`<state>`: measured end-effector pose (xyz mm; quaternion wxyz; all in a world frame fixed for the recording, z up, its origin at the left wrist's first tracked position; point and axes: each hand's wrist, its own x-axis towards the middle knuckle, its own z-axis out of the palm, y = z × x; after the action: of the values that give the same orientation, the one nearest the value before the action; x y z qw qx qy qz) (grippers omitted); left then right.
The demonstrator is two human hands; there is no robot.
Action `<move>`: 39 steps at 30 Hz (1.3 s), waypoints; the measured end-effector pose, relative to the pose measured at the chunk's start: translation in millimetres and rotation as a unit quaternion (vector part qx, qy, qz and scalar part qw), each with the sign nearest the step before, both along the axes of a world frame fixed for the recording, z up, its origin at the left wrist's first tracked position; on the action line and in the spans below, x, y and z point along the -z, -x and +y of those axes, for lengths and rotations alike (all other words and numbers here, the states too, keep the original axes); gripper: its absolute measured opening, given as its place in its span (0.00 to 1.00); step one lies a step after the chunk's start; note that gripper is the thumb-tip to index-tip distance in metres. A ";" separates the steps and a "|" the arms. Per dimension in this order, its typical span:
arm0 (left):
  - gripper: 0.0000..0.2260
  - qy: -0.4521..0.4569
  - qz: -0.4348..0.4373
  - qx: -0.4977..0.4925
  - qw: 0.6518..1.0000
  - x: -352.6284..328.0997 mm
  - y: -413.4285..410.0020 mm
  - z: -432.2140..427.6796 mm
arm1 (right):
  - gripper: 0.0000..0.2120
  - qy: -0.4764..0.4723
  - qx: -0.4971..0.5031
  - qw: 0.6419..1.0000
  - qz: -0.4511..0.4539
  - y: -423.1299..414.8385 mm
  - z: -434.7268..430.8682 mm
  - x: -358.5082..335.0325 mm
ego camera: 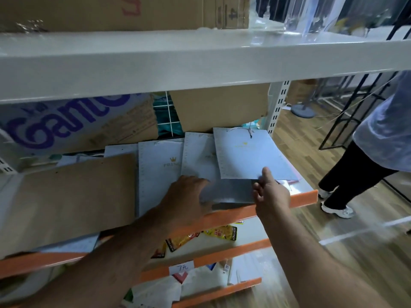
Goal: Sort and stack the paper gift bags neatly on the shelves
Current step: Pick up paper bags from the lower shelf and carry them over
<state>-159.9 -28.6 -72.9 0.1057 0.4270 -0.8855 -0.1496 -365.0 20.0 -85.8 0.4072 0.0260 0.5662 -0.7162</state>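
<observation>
Several flat pale blue paper gift bags with a gold crown print lie overlapping on the orange-edged shelf [304, 197]. My right hand [268, 192] pinches the near edge of the rightmost bag [249, 152], which lies flat with its cord handle at the far end. My left hand [185, 196] rests palm down, fingers spread, on the near end of the middle bag [198, 156], beside a grey patch of shelf. Another crown bag [159, 170] lies to the left. A brown paper bag [69, 196] covers the shelf's left part.
Cardboard boxes [220, 105] stand at the back of the shelf, and a white shelf board [200, 61] overhangs it. Lower shelves hold yellow snack packets [222, 233] and white bags. A person [367, 161] in a light top and dark trousers stands at the right on the wood floor.
</observation>
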 end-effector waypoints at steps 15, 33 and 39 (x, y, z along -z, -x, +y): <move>0.22 -0.036 0.008 -0.098 0.995 -4.3 -107.4 13.0 | 0.02 0.036 -0.094 0.995 0.014 -108.0 13.6 2.6; 0.25 -0.066 -0.002 -0.125 0.990 18.2 -281.4 -2.8 | 0.07 0.038 -0.116 0.988 0.097 -191.6 -19.4 -13.7; 0.25 -0.039 0.001 -0.187 0.982 8.9 -296.0 -11.2 | 0.16 0.023 -0.165 0.972 0.165 -210.7 -18.8 -16.0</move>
<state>136.1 -39.8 -81.8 0.1154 0.5885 -0.7836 -0.1623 -154.3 1.2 -69.9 0.4216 -0.1956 0.6051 -0.6464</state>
